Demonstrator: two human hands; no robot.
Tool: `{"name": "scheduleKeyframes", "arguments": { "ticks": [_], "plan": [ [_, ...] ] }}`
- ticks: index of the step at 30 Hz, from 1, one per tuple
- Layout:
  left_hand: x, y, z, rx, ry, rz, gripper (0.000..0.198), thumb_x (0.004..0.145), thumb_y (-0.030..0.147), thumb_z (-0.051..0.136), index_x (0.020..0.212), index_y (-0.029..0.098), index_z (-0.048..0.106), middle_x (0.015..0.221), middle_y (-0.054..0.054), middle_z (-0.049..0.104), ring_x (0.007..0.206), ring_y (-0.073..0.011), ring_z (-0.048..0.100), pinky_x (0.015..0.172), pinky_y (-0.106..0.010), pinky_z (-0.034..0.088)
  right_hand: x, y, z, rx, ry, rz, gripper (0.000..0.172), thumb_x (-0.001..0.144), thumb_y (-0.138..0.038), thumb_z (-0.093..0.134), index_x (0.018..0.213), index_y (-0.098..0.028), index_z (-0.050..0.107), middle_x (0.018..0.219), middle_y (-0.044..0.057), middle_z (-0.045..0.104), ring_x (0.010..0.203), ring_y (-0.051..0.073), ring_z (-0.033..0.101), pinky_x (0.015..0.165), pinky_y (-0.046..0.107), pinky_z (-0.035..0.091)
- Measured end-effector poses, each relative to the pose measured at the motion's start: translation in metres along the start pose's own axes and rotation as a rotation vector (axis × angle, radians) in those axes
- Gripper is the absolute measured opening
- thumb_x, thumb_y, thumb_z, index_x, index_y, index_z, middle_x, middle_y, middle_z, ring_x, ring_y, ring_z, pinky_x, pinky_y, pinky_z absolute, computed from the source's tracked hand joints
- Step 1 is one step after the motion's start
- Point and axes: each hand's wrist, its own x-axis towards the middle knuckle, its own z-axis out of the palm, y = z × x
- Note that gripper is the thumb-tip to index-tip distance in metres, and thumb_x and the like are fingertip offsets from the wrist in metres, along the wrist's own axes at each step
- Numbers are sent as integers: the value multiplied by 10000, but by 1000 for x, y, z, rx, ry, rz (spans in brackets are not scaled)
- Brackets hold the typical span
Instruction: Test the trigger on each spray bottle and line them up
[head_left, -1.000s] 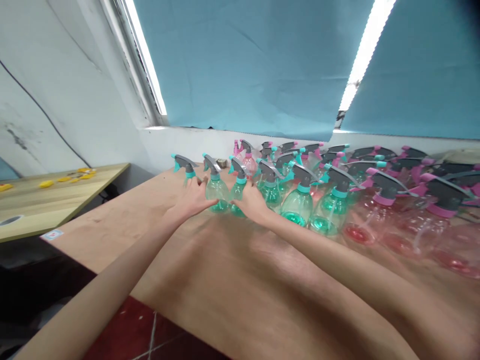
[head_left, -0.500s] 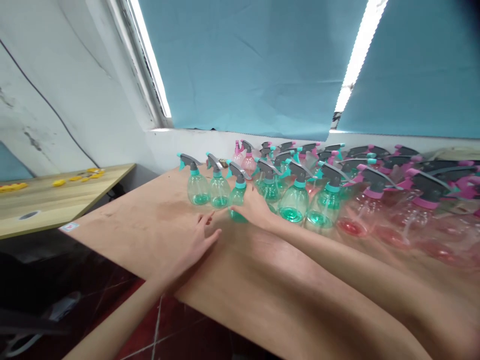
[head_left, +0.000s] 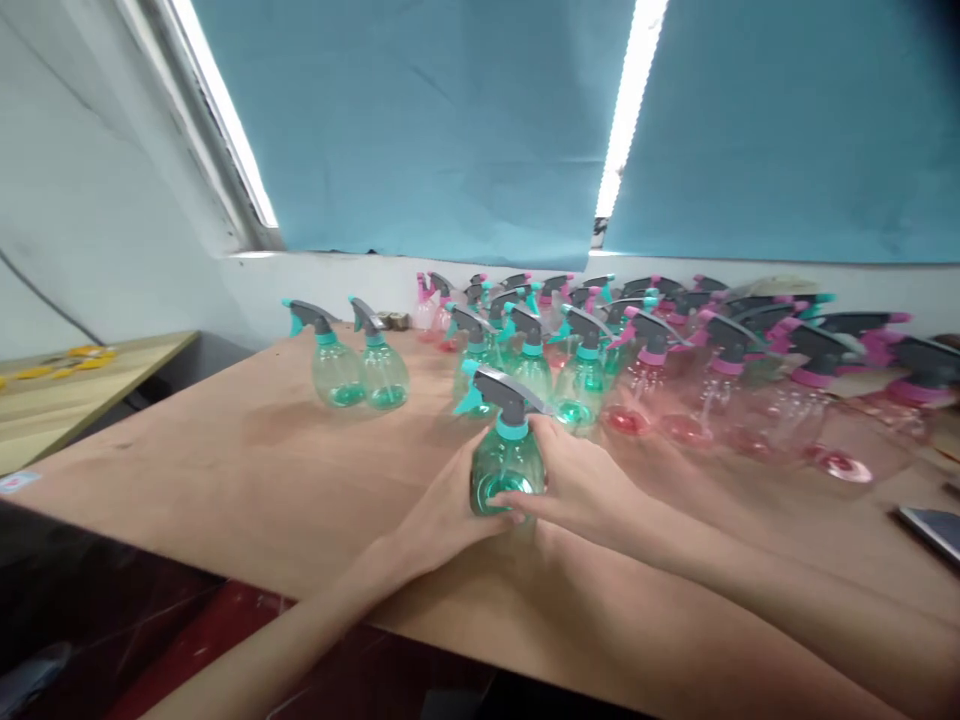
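Note:
A green see-through spray bottle (head_left: 508, 462) with a grey and turquoise trigger head is upright between my two hands near the front of the table. My left hand (head_left: 454, 500) wraps its left side, the thumb low across the front. On the other side my right hand (head_left: 581, 470) grips the bottle, with its thumb also over the lower front. The fingers behind the bottle are hidden. Two more green spray bottles, one (head_left: 336, 370) beside another (head_left: 385, 368), stand to the left, farther back.
Several green spray bottles (head_left: 581, 385) and pink spray bottles (head_left: 637, 390) crowd the back and right of the wooden table (head_left: 300, 510). At the right edge lies a dark flat object (head_left: 930, 530). Yellow pieces (head_left: 82, 360) rest on another table (head_left: 161, 365) at left.
The bottle my right hand held has come out of the row toward me. My left hand, open before, has closed on its left side. The view has turned right.

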Motion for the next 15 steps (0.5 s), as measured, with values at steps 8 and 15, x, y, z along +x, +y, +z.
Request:
{"name": "scheduleKeyframes", "arguments": {
  "ticks": [8,15],
  "plan": [
    [38,25,62,-57,-221,199,856,701,369,820,1406,283,342,1402,-91,487,1277,-349,459,1012,-508,417,-44,68,-56,262,80,-48,398,729,-579,696,852,-226,560,881,11,615,798,199,590,642,314,447],
    [65,53,107,-67,-352,338,988,708,403,812,1490,266,223,1448,-108,421,1318,-344,408,1057,-490,377,-60,102,-71,559,162,-50,560,763,-410,723,1253,-260,495,900,10,601,761,169,578,638,304,507]
  ]
}}
